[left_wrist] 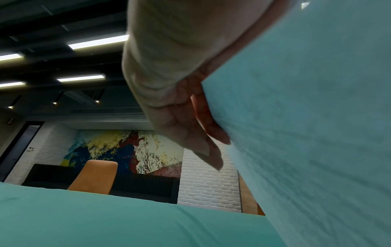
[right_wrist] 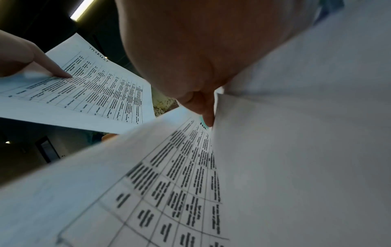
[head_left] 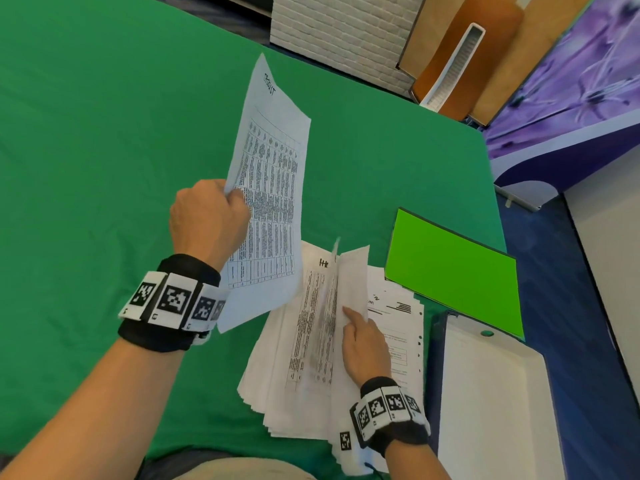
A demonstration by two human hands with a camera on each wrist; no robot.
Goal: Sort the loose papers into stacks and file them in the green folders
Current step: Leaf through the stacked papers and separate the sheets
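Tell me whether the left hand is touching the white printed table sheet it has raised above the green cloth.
Touching. The head view shows the left hand gripping the white printed table sheet at its left edge, thumb on the printed face.

green-covered table [head_left: 104, 133] with paper pile [head_left: 277, 375], green folder [head_left: 457, 271], white binder [head_left: 491, 403]

A matt green cloth [head_left: 104, 150], faintly creased, covers the bench. The printed sheets [head_left: 270, 188] are thin matt paper. The green folder [head_left: 453, 271] looks smooth. The wall [head_left: 339, 29] is rough white brick.
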